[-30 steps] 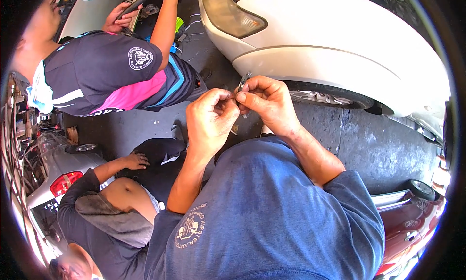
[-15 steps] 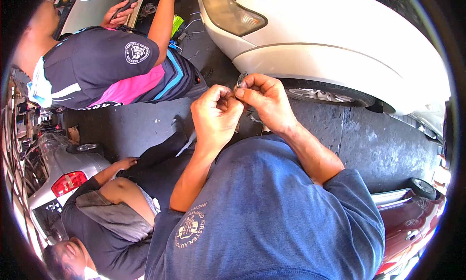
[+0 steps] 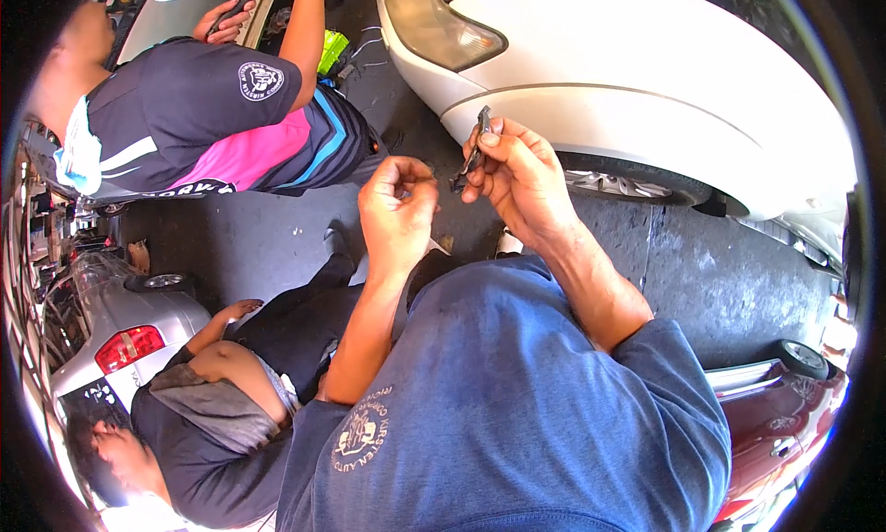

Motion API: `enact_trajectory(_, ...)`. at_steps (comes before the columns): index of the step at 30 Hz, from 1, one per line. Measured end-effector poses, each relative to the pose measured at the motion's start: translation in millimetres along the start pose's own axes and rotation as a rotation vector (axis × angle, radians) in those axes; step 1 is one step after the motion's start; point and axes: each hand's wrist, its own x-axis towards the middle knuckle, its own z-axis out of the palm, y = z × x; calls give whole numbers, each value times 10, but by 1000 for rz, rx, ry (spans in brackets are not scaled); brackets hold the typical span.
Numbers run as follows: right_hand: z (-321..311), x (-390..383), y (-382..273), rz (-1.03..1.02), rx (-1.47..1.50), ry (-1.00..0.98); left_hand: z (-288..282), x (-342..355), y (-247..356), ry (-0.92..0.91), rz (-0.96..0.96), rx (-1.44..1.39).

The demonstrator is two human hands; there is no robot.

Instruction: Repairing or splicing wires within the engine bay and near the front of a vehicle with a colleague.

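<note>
My right hand pinches a dark, narrow brake pad, seen edge-on, between thumb and fingers. Its upper end sticks up past my thumb, and the lower end points toward my left hand. That hand is raised a little to the left, apart from the pad, thumb and fingertips drawn together. Whether something small lies in its pinch is hidden. Both hands are in the air in front of my blue shirt.
A white car with its front wheel stands just beyond my hands. One co-worker is at far left holding a dark tool; another is at near left. A silver car and a dark red car flank me.
My hands have moved apart, the left one slightly leftward. The right hand has lifted and turned the brake pad, showing more of it. The near-left co-worker's hand is now at the head.
</note>
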Motion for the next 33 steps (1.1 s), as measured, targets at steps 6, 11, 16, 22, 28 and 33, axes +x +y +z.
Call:
enact_trajectory(6, -5, -38, 41, 17, -39, 3, -14, -90, 214, -73, 128, 114)
enact_trajectory(11, -17, -73, 37, 4, -92, -8, 57, -104, 348, -55, 248, 221)
enact_trajectory(16, -2, -125, 44, -39, -255, -3, 50, -107, 378, -45, 358, 353)
enact_trajectory(22, -7, -171, 31, -93, -350, -63, 75, -100, 316, -81, 262, 278)
enact_trajectory(28, -75, -167, 5, 29, -9, -45, 193, -74, 224, -72, 87, -28)
enact_trajectory(33, -89, -137, 16, 79, 128, -82, 174, -45, 149, -57, -13, -114)
